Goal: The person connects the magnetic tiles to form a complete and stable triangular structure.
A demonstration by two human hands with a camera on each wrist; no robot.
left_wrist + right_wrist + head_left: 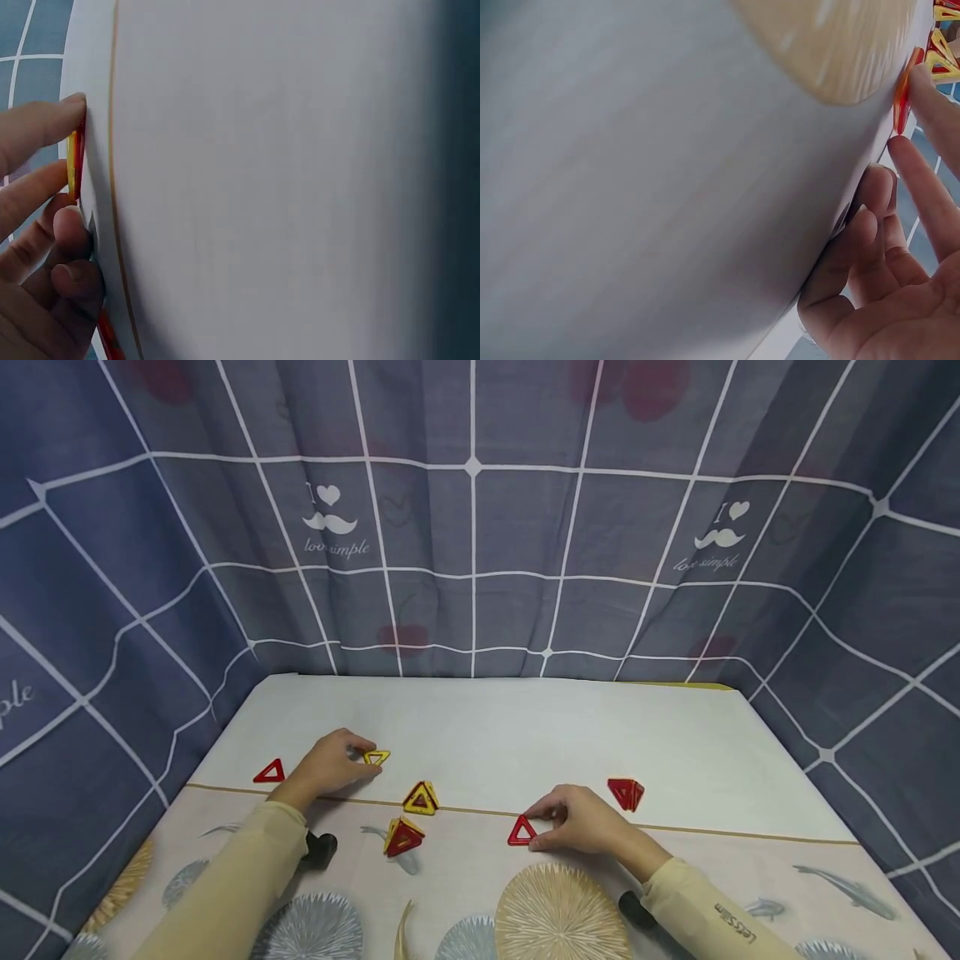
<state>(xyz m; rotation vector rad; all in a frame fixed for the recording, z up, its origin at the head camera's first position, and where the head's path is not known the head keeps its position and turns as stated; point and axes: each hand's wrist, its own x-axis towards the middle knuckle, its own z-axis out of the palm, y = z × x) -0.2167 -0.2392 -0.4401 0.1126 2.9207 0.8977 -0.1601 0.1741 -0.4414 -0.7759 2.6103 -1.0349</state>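
Observation:
My left hand (335, 762) pinches a yellow triangular tile (377, 758) between thumb and finger over the white part of the table. From the left wrist view, a red layer lies against the yellow edge of that tile (73, 165). On the right, my right hand (581, 820) pinches a red triangular tile (522, 831) by its edges, close to the tabletop. Between the hands stand a small yellow-framed pyramid (421, 798) and a red-and-yellow pyramid (403, 837), both apart from the hands. A red triangular tile (270, 772) lies left of my left hand.
Behind my right hand sits a red triangular piece (626, 793) of joined tiles. A patterned cloth (465, 877) covers the near part of the table, with a white surface (510, 735) beyond it. Dark grid curtains (517, 527) enclose the back and sides.

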